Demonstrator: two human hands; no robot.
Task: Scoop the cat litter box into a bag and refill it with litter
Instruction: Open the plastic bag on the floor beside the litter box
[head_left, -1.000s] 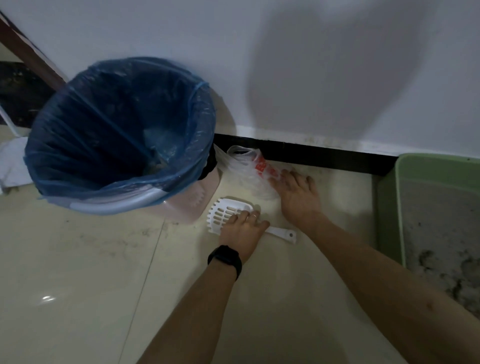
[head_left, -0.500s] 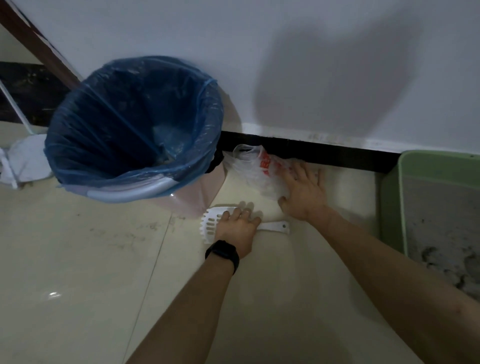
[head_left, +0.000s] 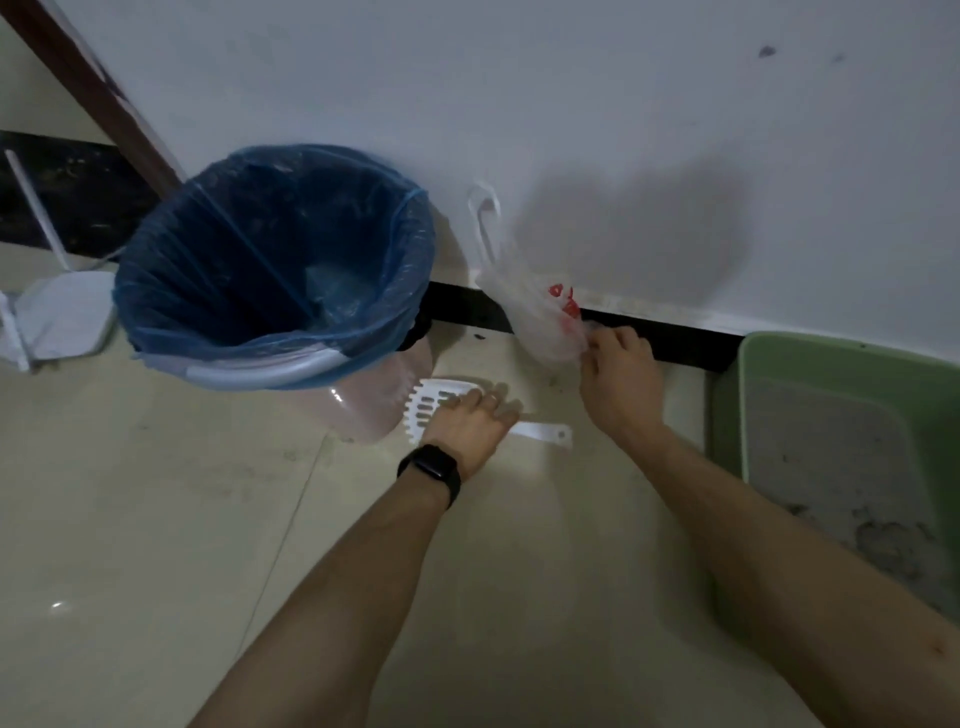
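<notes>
Your left hand (head_left: 470, 422) lies flat, fingers together, on the scoop (head_left: 430, 399). At its one o'clock, your right hand (head_left: 621, 379) pinches the bag (head_left: 537, 322).

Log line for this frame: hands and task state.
left hand: rests on scoop, on floor | right hand: pinches plastic bag, held up by wall | litter box: clumps visible | phase: pre-scoop

A pale pink plastic waste bin (head_left: 363, 410) lined with a blue bag (head_left: 270, 249) stands on the beige tiled floor (head_left: 130, 519) against the white wall (head_left: 571, 104). A black skirting strip (head_left: 675, 338) runs right of the bin; a brown slanted beam (head_left: 98, 98) and a white flat object (head_left: 62, 317) lie to its left.
</notes>
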